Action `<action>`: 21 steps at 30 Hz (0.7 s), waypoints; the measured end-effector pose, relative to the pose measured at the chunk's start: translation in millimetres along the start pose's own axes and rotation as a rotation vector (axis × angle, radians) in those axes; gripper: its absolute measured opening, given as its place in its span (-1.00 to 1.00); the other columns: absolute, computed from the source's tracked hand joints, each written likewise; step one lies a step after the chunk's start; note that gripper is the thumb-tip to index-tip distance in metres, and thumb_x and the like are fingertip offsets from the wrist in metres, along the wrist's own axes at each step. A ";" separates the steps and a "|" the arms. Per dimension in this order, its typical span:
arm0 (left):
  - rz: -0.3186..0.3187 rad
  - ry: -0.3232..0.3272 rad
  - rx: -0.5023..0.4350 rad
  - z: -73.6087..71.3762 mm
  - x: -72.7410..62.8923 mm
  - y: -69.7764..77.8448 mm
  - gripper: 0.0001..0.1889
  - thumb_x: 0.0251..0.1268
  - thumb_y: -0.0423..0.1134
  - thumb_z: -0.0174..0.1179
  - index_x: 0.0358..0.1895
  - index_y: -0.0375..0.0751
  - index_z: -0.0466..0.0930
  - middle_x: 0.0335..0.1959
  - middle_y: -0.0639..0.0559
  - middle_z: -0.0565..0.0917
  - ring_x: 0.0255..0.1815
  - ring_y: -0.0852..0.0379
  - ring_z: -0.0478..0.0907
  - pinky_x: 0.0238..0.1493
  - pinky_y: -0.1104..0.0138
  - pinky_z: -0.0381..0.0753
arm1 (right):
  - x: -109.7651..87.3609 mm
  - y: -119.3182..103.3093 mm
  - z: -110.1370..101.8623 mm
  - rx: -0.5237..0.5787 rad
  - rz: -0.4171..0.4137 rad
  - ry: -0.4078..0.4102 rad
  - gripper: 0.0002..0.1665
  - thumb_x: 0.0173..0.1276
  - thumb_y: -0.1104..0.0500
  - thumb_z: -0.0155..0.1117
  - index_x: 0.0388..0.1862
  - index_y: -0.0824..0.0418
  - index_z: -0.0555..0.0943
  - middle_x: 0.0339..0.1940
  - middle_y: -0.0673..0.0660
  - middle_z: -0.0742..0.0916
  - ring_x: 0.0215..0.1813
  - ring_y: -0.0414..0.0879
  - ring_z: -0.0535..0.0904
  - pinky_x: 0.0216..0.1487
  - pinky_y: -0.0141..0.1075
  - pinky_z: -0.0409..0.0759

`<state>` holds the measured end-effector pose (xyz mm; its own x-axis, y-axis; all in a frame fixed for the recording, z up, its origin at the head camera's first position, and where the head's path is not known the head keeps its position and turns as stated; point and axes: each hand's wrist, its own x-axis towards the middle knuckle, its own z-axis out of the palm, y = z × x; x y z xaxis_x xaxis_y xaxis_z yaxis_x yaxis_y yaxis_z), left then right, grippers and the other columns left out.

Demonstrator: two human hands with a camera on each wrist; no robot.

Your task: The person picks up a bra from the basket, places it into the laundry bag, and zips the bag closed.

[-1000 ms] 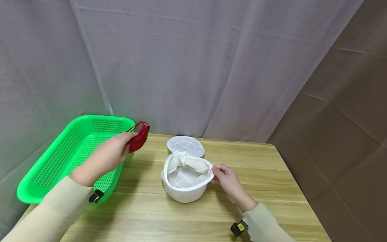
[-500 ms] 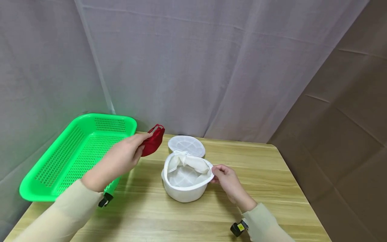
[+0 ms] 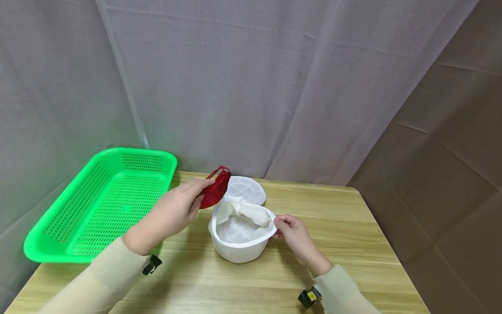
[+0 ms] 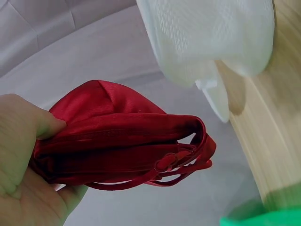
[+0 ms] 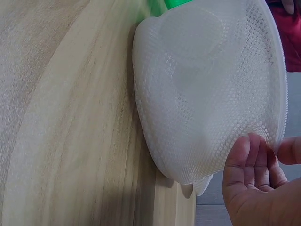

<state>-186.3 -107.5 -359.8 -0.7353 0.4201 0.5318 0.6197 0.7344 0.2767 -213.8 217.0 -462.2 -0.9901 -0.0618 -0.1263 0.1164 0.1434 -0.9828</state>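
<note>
In the head view my left hand (image 3: 178, 211) pinches a red satin face mask (image 3: 216, 188) with thin cord loops, up off the table beside the white mesh laundry bag (image 3: 240, 253). The left wrist view shows the mask (image 4: 122, 127) folded, its opening and loops facing the camera, thumb on one side and fingers beneath. The laundry bag stands upright on the table, its mouth open and its round lid (image 3: 247, 189) folded back behind it. My right hand (image 3: 295, 235) pinches the bag's zippered rim on the right side; the right wrist view shows the honeycomb mesh wall (image 5: 202, 103) close up.
A large green plastic basket (image 3: 41, 226) with perforated sides stands at the left of the wooden table (image 3: 337, 226). Grey cloth (image 3: 219, 87) hangs behind the table, and brown cloth (image 3: 443, 174) lies along its right side.
My left hand has carried the red face mask rightward from over the green basket's edge to beside the laundry bag, where it overlaps the lid. My right hand keeps its hold on the rim.
</note>
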 end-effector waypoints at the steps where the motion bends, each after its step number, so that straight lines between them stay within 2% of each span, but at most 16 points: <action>1: 0.007 -0.002 -0.005 2.1 0.4 1.9 -0.51 0.28 -0.41 0.17 0.29 -0.15 0.42 0.05 -0.01 0.61 0.00 0.05 0.58 -0.10 0.18 0.62 | 0.0 0.0 0.4 0.001 -0.003 -0.002 -0.76 0.45 0.26 0.11 -0.09 0.45 0.57 -0.20 0.25 0.67 -0.28 -0.03 0.63 -0.07 -0.05 0.62; 5: 0.046 0.003 -0.030 11.4 0.0 7.5 -0.52 0.28 -0.42 0.16 0.29 -0.15 0.42 0.03 0.01 0.62 -0.04 0.09 0.59 -0.11 0.22 0.61 | 0.6 0.9 1.7 0.000 -0.011 -0.008 -0.76 0.45 0.27 0.09 -0.09 0.46 0.56 -0.21 0.24 0.67 -0.29 -0.03 0.62 -0.10 -0.07 0.63; 12: 0.109 0.031 -0.024 25.4 0.4 13.8 -0.54 0.24 -0.44 0.20 0.22 -0.19 0.46 -0.08 0.00 0.65 -0.10 0.07 0.60 -0.08 0.21 0.60 | -4.5 -11.5 3.1 -0.015 0.009 -0.038 -0.74 0.48 0.28 0.06 -0.07 0.49 0.55 -0.22 0.24 0.68 -0.29 -0.04 0.62 0.02 0.11 0.54; 17: 0.122 0.015 0.005 32.5 -0.5 17.5 -0.55 0.21 -0.45 0.20 0.20 -0.18 0.47 -0.03 -0.03 0.65 0.00 0.00 0.60 0.02 0.16 0.57 | 0.1 -3.6 4.1 -0.013 -0.003 -0.028 -0.76 0.46 0.25 0.10 -0.09 0.45 0.56 -0.21 0.23 0.68 -0.29 -0.04 0.62 -0.03 0.04 0.58; 21: 0.135 -0.013 0.029 39.7 -1.5 20.3 -0.56 0.23 -0.44 0.18 0.19 -0.13 0.46 0.00 -0.02 0.64 -0.01 0.01 0.59 0.02 0.16 0.56 | -0.9 -3.9 6.5 -0.012 -0.011 -0.018 -0.78 0.45 0.27 0.11 -0.12 0.45 0.56 -0.23 0.24 0.68 -0.30 -0.02 0.62 -0.04 0.05 0.58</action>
<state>-183.4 -72.1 -386.7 -0.6496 0.5227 0.5521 0.7051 0.6858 0.1803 -212.8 210.1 -459.1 -0.9897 -0.0807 -0.1184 0.1050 0.1544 -0.9824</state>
